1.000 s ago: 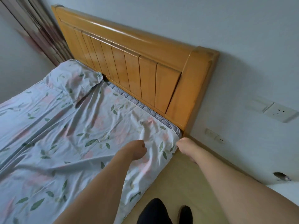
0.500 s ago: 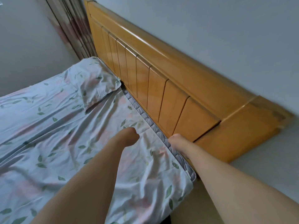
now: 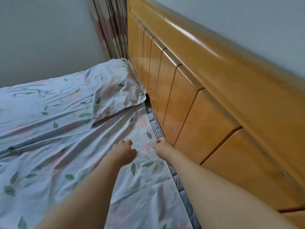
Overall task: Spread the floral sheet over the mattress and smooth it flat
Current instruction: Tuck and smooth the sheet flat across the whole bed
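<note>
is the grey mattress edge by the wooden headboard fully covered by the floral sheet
No, a strip of grey quilted mattress edge shows bare between the floral sheet and the wooden headboard.

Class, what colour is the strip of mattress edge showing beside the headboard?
Grey, quilted mattress edge, seen best in the head view.

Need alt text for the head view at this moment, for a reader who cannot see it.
Two bare hands work a floral sheet along the head of a bed: the right hand grips its edge beside the wooden headboard, the left hand rests curled on the fabric. The sheet is creased, a grey mattress edge shows, and a matching pillow lies in the far corner.
</note>
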